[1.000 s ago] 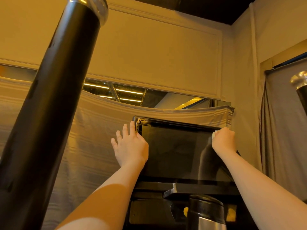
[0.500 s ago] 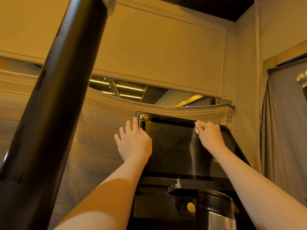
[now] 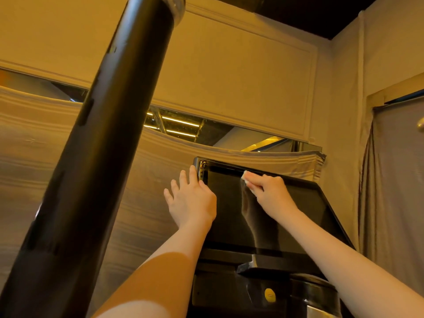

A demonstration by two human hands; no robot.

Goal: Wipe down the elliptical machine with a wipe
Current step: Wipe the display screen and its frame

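The elliptical machine's dark glossy console screen [image 3: 231,216] faces me at centre right. My right hand [image 3: 271,195] presses a small white wipe [image 3: 246,176] against the screen near its top edge, fingers closed over it. My left hand [image 3: 191,200] rests flat against the screen's left edge, fingers spread, steadying it. Most of the wipe is hidden under my right fingers. Below the screen is the black console base with a yellow button [image 3: 269,294].
A thick black handlebar pole [image 3: 91,157] of the machine crosses the left half of the view, close to my head. A grey-striped cloth [image 3: 146,191] hangs behind the console. A grey curtain [image 3: 394,180] hangs at the right, against the beige wall.
My right hand slid the wipe leftward along the top of the screen, from its right corner to near the middle. The left hand stayed on the left edge.
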